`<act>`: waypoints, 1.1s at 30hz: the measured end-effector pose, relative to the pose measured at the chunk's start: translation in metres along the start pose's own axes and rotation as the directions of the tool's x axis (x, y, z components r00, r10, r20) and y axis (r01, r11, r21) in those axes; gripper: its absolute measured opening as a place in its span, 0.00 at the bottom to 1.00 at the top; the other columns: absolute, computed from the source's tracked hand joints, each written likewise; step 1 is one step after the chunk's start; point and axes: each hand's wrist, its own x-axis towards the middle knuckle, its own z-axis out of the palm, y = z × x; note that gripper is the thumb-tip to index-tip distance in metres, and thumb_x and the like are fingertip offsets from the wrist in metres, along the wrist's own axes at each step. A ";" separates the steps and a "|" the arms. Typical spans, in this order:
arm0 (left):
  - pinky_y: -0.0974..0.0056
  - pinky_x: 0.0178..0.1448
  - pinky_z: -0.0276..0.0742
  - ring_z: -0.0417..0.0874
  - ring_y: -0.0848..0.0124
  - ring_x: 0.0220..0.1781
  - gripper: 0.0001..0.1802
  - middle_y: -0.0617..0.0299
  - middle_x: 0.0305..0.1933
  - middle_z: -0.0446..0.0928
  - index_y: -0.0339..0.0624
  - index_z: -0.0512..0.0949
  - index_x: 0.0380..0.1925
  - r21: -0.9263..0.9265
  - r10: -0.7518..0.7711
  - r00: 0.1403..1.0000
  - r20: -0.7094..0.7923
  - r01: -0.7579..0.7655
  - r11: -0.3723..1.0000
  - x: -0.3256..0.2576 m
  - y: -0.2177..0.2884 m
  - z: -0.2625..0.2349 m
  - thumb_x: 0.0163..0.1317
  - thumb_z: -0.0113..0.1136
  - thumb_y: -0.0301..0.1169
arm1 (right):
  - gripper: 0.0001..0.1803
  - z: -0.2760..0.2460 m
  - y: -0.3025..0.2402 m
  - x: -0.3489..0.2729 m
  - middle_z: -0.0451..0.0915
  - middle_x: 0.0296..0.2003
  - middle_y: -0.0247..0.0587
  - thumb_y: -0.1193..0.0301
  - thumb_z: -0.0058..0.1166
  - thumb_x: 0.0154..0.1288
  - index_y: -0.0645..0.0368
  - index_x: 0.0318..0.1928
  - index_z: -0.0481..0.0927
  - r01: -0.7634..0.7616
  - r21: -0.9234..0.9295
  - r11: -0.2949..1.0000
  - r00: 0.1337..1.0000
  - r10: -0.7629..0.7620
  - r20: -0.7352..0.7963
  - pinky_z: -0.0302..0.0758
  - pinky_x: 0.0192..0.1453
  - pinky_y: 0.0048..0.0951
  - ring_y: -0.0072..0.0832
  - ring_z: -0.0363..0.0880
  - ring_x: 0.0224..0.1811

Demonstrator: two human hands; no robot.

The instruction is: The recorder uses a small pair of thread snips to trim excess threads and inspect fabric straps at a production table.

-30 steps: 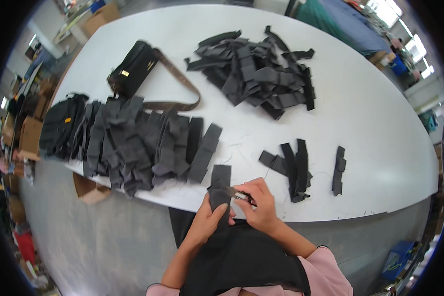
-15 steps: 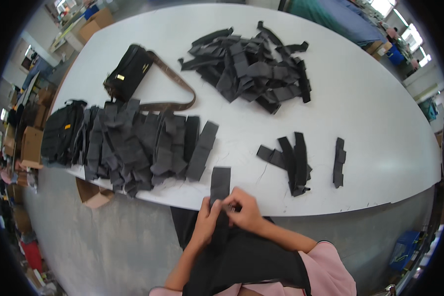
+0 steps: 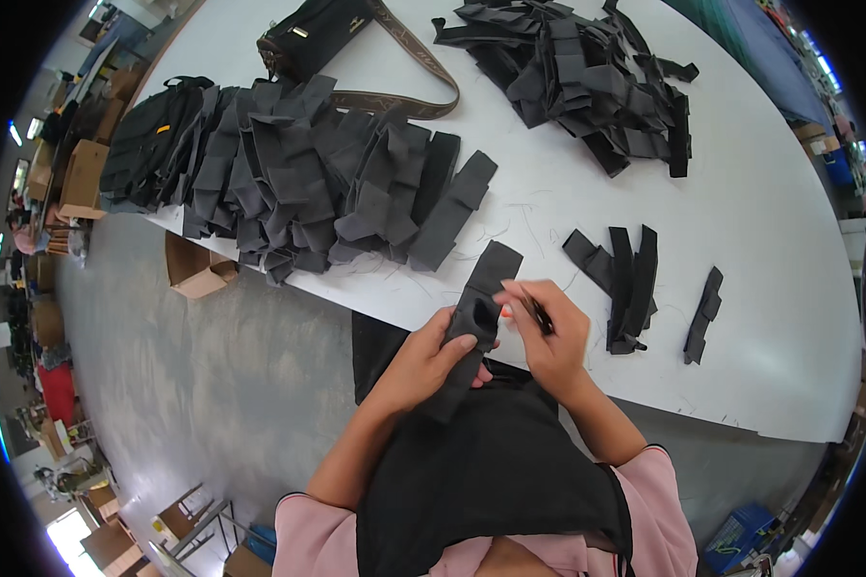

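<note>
My left hand (image 3: 431, 354) grips a black fabric strip (image 3: 478, 298) that lies over the near edge of the white table (image 3: 760, 231). My right hand (image 3: 548, 337) holds a small dark tool (image 3: 537, 313) with an orange tip against the strip. A row of overlapping dark grey fabric pieces (image 3: 337, 178) lies to the left along the table edge. A few black strips (image 3: 621, 279) lie just right of my hands, with a single one (image 3: 702, 303) further right.
A loose heap of black strips (image 3: 587, 77) sits at the far side. A black bag with a brown strap (image 3: 327, 34) lies at the far left, and a black backpack (image 3: 149, 135) at the left end. Cardboard boxes (image 3: 197, 274) stand on the grey floor.
The view has drawn closer to the table. My hands have kept the strip at the table edge, with the right hand's tool now pressed to it.
</note>
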 end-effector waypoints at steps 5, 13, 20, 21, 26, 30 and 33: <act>0.67 0.38 0.80 0.83 0.69 0.33 0.19 0.53 0.42 0.78 0.31 0.60 0.57 -0.024 -0.007 1.000 -0.009 0.007 1.000 0.002 0.005 0.000 0.68 0.44 0.26 | 0.23 -0.018 -0.025 -0.014 0.78 0.27 0.40 0.87 0.58 0.43 0.61 0.44 0.77 0.259 -0.119 0.958 0.963 -0.246 0.114 0.69 0.24 0.19 0.25 0.76 0.22; 0.69 0.36 0.78 0.83 0.73 0.29 0.22 0.54 0.33 0.80 0.32 0.62 0.57 0.281 0.060 0.998 0.013 -0.061 0.958 0.005 0.001 -0.009 0.67 0.50 0.30 | 0.19 -0.013 -0.002 0.000 0.73 0.31 0.38 0.80 0.60 0.48 0.62 0.44 0.77 -0.049 -0.149 0.988 0.948 0.093 0.305 0.68 0.31 0.22 0.25 0.72 0.28; 0.69 0.35 0.78 0.83 0.73 0.30 0.23 0.56 0.30 0.79 0.32 0.62 0.58 0.281 0.003 0.999 0.037 -0.013 0.960 0.000 0.011 -0.010 0.67 0.51 0.31 | 0.18 -0.023 -0.010 0.006 0.72 0.29 0.38 0.79 0.63 0.45 0.56 0.41 0.81 0.026 -0.288 0.957 0.917 0.092 0.389 0.69 0.29 0.25 0.29 0.72 0.27; 0.69 0.35 0.78 0.83 0.73 0.30 0.23 0.57 0.30 0.79 0.32 0.62 0.58 0.290 0.004 0.999 0.048 -0.018 0.957 0.000 0.012 -0.010 0.67 0.51 0.31 | 0.18 -0.024 -0.010 0.007 0.72 0.29 0.38 0.79 0.63 0.45 0.56 0.41 0.81 0.024 -0.288 0.957 0.917 0.094 0.388 0.69 0.29 0.25 0.29 0.72 0.27; 0.68 0.35 0.78 0.82 0.73 0.29 0.23 0.56 0.31 0.79 0.32 0.62 0.58 0.309 0.021 0.997 0.076 -0.044 0.950 0.000 0.016 -0.007 0.67 0.51 0.31 | 0.15 -0.025 -0.006 0.009 0.71 0.29 0.35 0.74 0.63 0.48 0.54 0.40 0.81 0.135 -0.240 0.961 0.916 -0.029 0.400 0.70 0.27 0.28 0.31 0.74 0.24; 0.68 0.35 0.78 0.82 0.73 0.30 0.22 0.56 0.33 0.78 0.33 0.63 0.57 0.300 -0.005 0.996 0.087 -0.021 0.954 -0.001 0.016 -0.005 0.67 0.51 0.31 | 0.15 -0.024 -0.008 0.009 0.71 0.28 0.34 0.75 0.63 0.47 0.55 0.40 0.81 0.142 -0.249 0.958 0.915 -0.031 0.403 0.69 0.27 0.28 0.31 0.73 0.24; 0.68 0.35 0.78 0.82 0.73 0.30 0.21 0.56 0.33 0.78 0.33 0.63 0.57 0.307 -0.013 0.996 0.088 -0.015 0.952 -0.002 0.017 -0.005 0.67 0.51 0.31 | 0.16 -0.024 -0.008 0.008 0.71 0.28 0.34 0.76 0.63 0.46 0.54 0.39 0.81 0.221 -0.282 0.933 0.907 -0.090 0.412 0.69 0.26 0.28 0.31 0.73 0.24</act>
